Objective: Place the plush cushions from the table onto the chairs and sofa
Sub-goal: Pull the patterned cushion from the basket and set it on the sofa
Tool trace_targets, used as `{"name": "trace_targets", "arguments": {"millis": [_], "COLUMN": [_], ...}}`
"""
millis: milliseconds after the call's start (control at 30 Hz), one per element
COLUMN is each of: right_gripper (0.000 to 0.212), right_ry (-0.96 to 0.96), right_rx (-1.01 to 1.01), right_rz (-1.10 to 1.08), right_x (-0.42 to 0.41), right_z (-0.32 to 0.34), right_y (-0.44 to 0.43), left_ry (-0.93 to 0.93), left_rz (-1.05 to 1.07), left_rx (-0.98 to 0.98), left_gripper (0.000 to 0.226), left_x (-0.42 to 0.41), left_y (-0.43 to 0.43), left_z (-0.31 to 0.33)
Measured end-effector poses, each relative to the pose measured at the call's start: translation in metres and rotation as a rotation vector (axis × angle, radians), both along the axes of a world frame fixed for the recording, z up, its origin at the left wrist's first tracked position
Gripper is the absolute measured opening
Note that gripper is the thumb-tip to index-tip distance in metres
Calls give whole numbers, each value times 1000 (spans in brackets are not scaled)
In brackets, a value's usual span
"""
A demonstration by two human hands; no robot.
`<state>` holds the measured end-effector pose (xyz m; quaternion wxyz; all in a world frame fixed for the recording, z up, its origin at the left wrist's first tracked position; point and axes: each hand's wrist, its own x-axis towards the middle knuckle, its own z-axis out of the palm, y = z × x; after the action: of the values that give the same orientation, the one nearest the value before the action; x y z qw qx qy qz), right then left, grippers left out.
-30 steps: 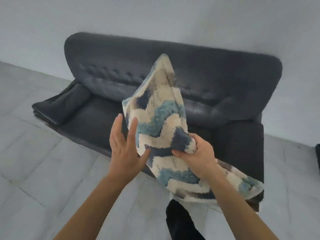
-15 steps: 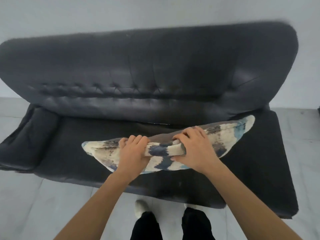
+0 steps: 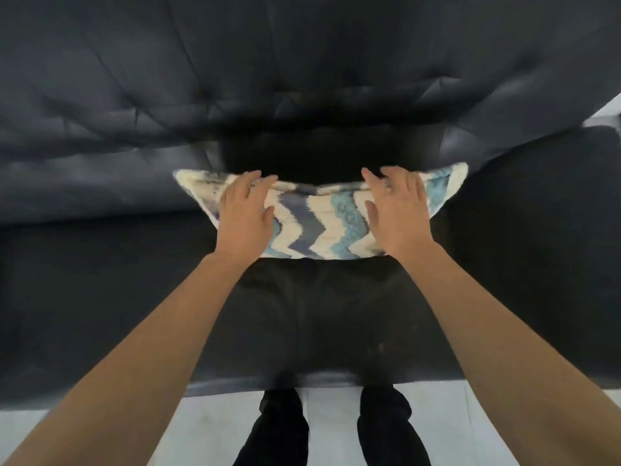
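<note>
Two hands, both on the job. Left hand (image 3: 243, 213): fingers straight and slightly spread, palm laid flat on the left part of the cushion (image 3: 319, 227), fingertips reaching its far top edge. Nothing gripped. Right hand (image 3: 396, 210): same posture, flat and spread on the right part of the cushion, thumb out toward the middle, fingertips at the top edge. Neither hand curls round the fabric; both just press or rest against it.

One cushion in view: plush, zigzag bands of cream, light blue and navy. It sits at the far side of the seat, lower edge on the seat, leaning back against the backrest (image 3: 235, 79), a little right of the middle. Its corners stick out left and right beyond the hands.

One sofa (image 3: 336, 314): dark, leather-like, with a tufted back; it fills most of the view.

Near edge: pale floor (image 3: 336, 418), and two legs in black trousers (image 3: 279, 432) just short of the sofa front.
</note>
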<state>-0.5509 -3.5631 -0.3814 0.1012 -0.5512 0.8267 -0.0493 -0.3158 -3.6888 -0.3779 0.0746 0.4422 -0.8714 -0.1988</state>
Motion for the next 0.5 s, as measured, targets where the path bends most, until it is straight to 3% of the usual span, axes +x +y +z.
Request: {"name": "trace_targets", "arguments": {"millis": [133, 233, 367, 500], "right_gripper": [77, 89, 100, 95], "right_ry": [-175, -329, -373, -246], "right_rx": [303, 317, 219, 244], "right_rz": [-119, -199, -234, -214], "right_x": [-3, 1, 6, 3], "right_z": [-64, -104, -137, -165], "right_y": [1, 15, 21, 14], "left_ry": [-85, -157, -224, -352], "left_rz": [65, 40, -4, -117], "left_rx": [239, 304, 106, -73], "left_gripper": [65, 73, 71, 74], "left_x": [-1, 9, 17, 22], "left_y": [-6, -9, -18, -28], "left_z": [-59, -99, -139, -168]}}
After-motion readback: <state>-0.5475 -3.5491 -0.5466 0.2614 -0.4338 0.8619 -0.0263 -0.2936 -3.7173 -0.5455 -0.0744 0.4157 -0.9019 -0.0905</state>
